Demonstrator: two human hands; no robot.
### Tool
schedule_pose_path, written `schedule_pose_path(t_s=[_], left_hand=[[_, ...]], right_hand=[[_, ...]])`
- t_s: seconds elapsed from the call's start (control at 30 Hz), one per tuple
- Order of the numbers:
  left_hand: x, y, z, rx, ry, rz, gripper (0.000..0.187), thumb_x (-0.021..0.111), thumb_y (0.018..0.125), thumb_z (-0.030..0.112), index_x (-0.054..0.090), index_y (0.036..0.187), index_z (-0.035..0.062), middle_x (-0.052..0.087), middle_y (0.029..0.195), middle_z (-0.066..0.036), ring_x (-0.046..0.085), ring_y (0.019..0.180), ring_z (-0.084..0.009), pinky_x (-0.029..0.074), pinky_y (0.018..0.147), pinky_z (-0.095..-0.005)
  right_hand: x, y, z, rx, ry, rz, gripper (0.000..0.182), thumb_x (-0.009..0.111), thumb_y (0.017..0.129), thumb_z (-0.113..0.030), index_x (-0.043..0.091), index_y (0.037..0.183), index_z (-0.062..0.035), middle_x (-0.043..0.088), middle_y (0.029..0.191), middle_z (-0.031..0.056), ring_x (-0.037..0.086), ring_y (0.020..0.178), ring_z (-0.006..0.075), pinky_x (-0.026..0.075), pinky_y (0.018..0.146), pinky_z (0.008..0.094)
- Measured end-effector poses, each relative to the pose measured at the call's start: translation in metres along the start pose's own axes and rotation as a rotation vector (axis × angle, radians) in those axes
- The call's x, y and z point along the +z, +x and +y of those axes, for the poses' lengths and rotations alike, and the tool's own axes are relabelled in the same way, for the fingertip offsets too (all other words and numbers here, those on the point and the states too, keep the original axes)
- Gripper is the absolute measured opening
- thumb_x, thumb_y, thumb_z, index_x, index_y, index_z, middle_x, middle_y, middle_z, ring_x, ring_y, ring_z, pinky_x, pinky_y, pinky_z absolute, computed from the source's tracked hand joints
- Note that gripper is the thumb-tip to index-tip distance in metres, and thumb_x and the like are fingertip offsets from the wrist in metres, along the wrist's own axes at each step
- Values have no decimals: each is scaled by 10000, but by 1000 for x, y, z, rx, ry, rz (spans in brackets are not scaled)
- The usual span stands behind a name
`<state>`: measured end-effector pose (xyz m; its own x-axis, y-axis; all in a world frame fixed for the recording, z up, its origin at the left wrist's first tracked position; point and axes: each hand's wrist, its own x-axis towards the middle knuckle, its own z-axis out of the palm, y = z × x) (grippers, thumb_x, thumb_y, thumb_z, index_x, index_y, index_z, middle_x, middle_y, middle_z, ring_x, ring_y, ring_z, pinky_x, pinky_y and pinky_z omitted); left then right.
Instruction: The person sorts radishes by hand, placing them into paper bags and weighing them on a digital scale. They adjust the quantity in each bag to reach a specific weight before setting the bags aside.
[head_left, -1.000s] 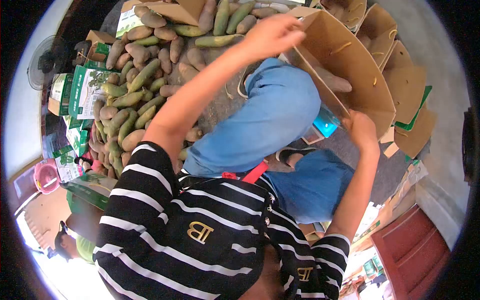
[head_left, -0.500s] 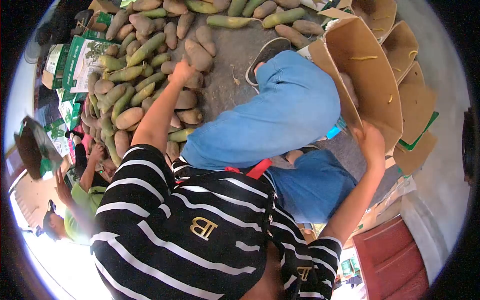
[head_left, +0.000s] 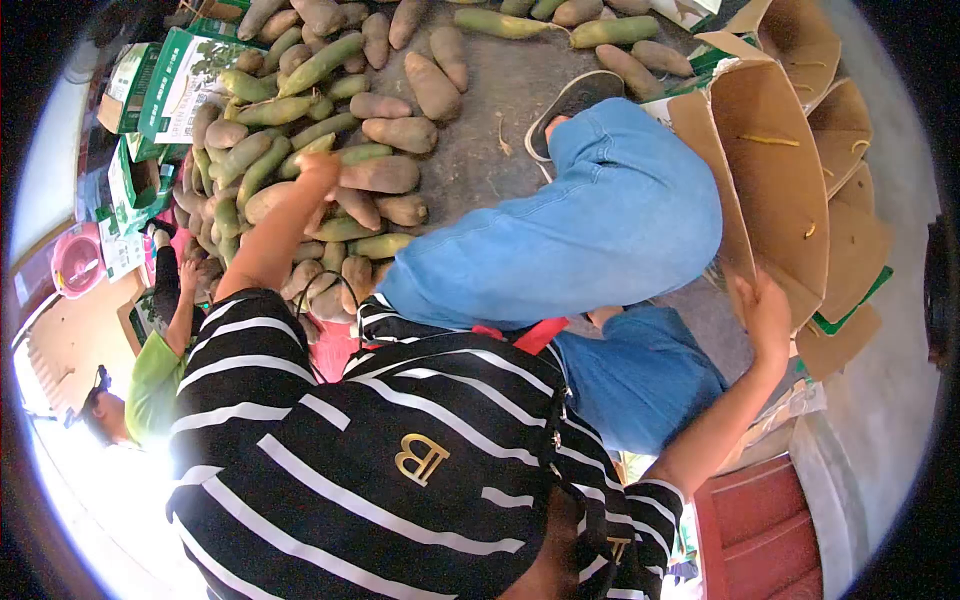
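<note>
My left hand (head_left: 318,172) reaches out to a heap of long brown and green tubers (head_left: 300,150) on the ground, and its fingers curl over the end of one brown tuber (head_left: 385,175). My right hand (head_left: 765,312) grips the lower edge of an open cardboard box (head_left: 770,180), which is tilted on its side beside my bent knee in blue jeans (head_left: 610,230). The inside of the box that I can see holds only a few yellow scraps. A striped shirt (head_left: 400,450) fills the lower part of the view.
Green-and-white printed cartons (head_left: 180,85) lie at the far left of the heap. More cardboard boxes (head_left: 850,240) are stacked behind the held one. Another person in a green sleeve (head_left: 155,370) crouches at the left near a pink basin (head_left: 80,262). A red panel (head_left: 760,520) sits lower right.
My left hand left the box rim, swung down to the heap, then moved left along it to a brown tuber. The box has tipped and my right hand followed its edge downward.
</note>
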<state>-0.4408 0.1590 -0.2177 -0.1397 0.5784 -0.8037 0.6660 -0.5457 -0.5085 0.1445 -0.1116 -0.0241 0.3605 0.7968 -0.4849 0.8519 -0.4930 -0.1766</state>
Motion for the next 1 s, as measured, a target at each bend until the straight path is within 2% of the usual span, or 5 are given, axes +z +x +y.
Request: schedule_pose_path(t_s=[0.1,0.2,0.37,0.7,1.0], left_hand=[[29,-13,-44,-78,115,-170,382,631,792,211,574,1161,128,587,1190,-65,568,1092,-261,488,776,-487],[85,-21,-64,-62,-36,285,291,551,823,212,539,1081,77,584,1062,-102,566,1019,-321,491,770,-468],[83,-19,-61,-110,-99,272,258,582,813,176,548,1052,85,570,1108,-112,560,1041,-313,491,809,-445],[15,-65,-51,26,-232,388,474,687,648,152,464,1055,59,552,1062,-146,551,994,-364,499,814,-439],[-128,-108,-12,453,-964,969,605,788,645,251,481,1117,27,597,991,-180,590,904,-301,477,801,-357]], right_hand=[[6,0,11,-22,-40,8,265,557,858,-258,605,1005,-43,614,881,235,571,861,422,435,732,504],[3,1,9,8,-71,-24,259,556,859,-240,602,1006,-32,611,892,240,563,868,429,434,732,495],[2,-1,5,8,-59,13,247,562,855,-207,592,993,-3,602,914,247,549,892,431,434,742,469],[6,1,11,17,-71,23,257,588,830,-238,602,967,-21,614,913,213,569,911,386,447,770,465],[14,-1,14,10,-89,38,227,604,802,-249,634,910,-51,639,916,185,605,913,352,478,777,459]])
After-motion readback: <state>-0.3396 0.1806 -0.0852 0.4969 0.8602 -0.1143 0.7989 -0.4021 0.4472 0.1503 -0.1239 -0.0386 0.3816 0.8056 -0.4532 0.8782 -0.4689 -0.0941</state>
